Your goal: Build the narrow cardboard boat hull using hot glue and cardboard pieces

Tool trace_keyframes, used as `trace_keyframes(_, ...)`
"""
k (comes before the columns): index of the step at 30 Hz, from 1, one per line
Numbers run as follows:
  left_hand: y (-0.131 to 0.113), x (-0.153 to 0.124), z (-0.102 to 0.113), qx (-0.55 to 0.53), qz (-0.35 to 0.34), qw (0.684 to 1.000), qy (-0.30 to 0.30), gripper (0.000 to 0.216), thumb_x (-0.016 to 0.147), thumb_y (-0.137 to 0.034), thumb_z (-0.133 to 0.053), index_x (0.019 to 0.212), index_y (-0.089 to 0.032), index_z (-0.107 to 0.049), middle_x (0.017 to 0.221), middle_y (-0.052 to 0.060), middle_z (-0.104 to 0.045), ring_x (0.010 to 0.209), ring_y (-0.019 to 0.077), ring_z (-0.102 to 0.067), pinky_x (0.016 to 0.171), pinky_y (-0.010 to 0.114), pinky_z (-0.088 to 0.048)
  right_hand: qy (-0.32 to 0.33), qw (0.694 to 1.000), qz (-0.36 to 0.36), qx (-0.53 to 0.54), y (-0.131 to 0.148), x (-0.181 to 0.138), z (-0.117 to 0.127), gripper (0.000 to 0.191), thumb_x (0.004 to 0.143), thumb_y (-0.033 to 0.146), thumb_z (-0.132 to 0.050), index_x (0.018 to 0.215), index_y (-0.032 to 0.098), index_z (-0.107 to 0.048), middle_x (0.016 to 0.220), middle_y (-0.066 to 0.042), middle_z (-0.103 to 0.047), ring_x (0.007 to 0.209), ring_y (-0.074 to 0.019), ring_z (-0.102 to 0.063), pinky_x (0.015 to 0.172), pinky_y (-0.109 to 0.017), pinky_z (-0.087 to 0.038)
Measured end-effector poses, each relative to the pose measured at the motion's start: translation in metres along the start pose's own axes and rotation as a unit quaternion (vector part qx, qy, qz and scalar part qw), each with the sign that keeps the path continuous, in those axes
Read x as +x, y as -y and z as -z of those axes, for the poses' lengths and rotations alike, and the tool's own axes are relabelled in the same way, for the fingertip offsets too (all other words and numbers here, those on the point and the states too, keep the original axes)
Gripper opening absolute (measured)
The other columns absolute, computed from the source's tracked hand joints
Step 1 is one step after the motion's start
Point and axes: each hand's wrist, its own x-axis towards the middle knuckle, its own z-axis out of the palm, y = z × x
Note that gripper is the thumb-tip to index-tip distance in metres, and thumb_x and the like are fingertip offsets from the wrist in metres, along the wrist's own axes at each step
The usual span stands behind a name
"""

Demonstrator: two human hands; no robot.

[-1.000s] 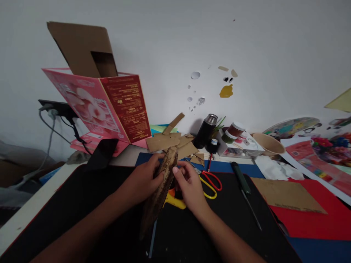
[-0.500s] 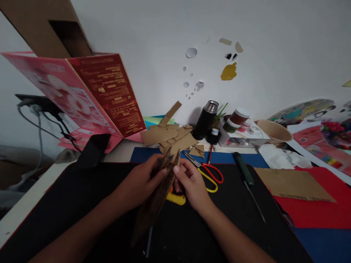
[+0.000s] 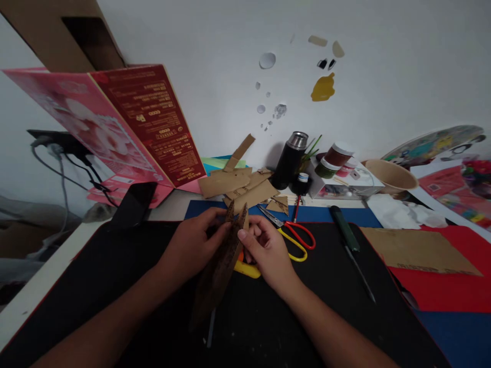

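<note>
Between my two hands is a folded piece of cardboard [image 3: 217, 278], held on edge above the black mat, its upper end parted into two points. My left hand [image 3: 196, 236] grips its left side, thumb on the inner face and fingers behind. From the right, my right hand [image 3: 268, 248] pinches the other side between thumb and curled fingers. Under the cardboard and my right hand lies a yellow and orange tool [image 3: 247, 269], partly hidden, perhaps a cutter. Scissors [image 3: 293, 237] with red and yellow handles rest just beyond my right hand.
Cardboard scraps [image 3: 245, 186] are piled behind my hands, beside a black thermos [image 3: 290, 162]. A green-handled screwdriver [image 3: 351, 250] lies to the right, near a cardboard sheet [image 3: 418, 250] on red paper. A phone [image 3: 134, 204] and a pink-and-red box [image 3: 149, 128] are at left.
The cardboard's lower end has swung slightly up and its two points sit a little lower between my hands. Both hands keep their hold. The whole view has shifted slightly.
</note>
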Motion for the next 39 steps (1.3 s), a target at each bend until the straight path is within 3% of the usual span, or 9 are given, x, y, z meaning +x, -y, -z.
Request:
trace_keyframes(7, -0.0004, -0.0023, -0.0025, 0.029, -0.001, 0.999, 0.02, 0.044, 0.097, -0.044, -0.056, 0.134, -0.022, -0.067, 0.091, 0.003, -0.082, 0.079, 0.0251, -0.077, 0.073, 0.033, -0.054, -0.017, 1.0, 0.01, -0.019, -0.0003, -0.0023, 0.0009, 0.042, 0.089, 0.06, -0.075, 0.104, 0.022, -0.065, 0.06, 0.01, -0.047, 0.043, -0.0094, -0.044, 0.042, -0.022, -0.036)
trace_keyframes(12, 0.0003, -0.0022, -0.0022, 0.013, -0.03, 0.999, 0.001, 0.039, 0.1, -0.043, -0.052, 0.127, -0.024, -0.074, 0.118, 0.006, -0.082, 0.105, 0.0271, -0.077, 0.089, 0.035, -0.057, -0.013, 0.999, 0.013, -0.041, 0.002, -0.0023, 0.0024, 0.042, 0.092, 0.06, -0.072, 0.101, 0.02, -0.067, 0.053, 0.01, -0.049, 0.043, -0.0101, -0.045, 0.043, -0.023, -0.036)
trace_keyframes(17, 0.0002, -0.0023, -0.0018, 0.025, -0.038, 0.999, 0.0, 0.039, 0.099, -0.039, -0.053, 0.126, -0.022, -0.076, 0.12, 0.007, -0.082, 0.106, 0.0277, -0.077, 0.094, 0.037, -0.058, -0.015, 0.998, 0.014, -0.051, 0.004, -0.0026, 0.0023, 0.043, 0.09, 0.061, -0.074, 0.099, 0.019, -0.069, 0.052, 0.009, -0.05, 0.042, -0.0096, -0.045, 0.043, -0.022, -0.036)
trace_keyframes(28, -0.0031, -0.0038, -0.0013, 0.054, -0.017, 0.998, 0.012, 0.047, 0.097, -0.036, -0.053, 0.137, -0.019, -0.07, 0.089, 0.005, -0.08, 0.078, 0.0237, -0.075, 0.084, 0.034, -0.057, -0.036, 0.999, 0.01, -0.03, 0.0013, -0.0001, 0.0034, 0.042, 0.086, 0.059, -0.08, 0.096, 0.02, -0.068, 0.05, 0.01, -0.05, 0.038, -0.0084, -0.043, 0.042, -0.021, -0.034)
trace_keyframes(39, -0.0025, -0.0046, -0.004, 0.044, -0.051, 0.998, 0.021, 0.036, 0.099, -0.03, -0.053, 0.13, -0.023, -0.071, 0.086, 0.002, -0.077, 0.072, 0.0206, -0.071, 0.074, 0.03, -0.051, -0.03, 0.999, 0.003, -0.02, 0.0015, -0.0013, 0.0015, 0.04, 0.086, 0.056, -0.081, 0.092, 0.02, -0.065, 0.049, 0.011, -0.05, 0.038, -0.0077, -0.043, 0.042, -0.02, -0.034)
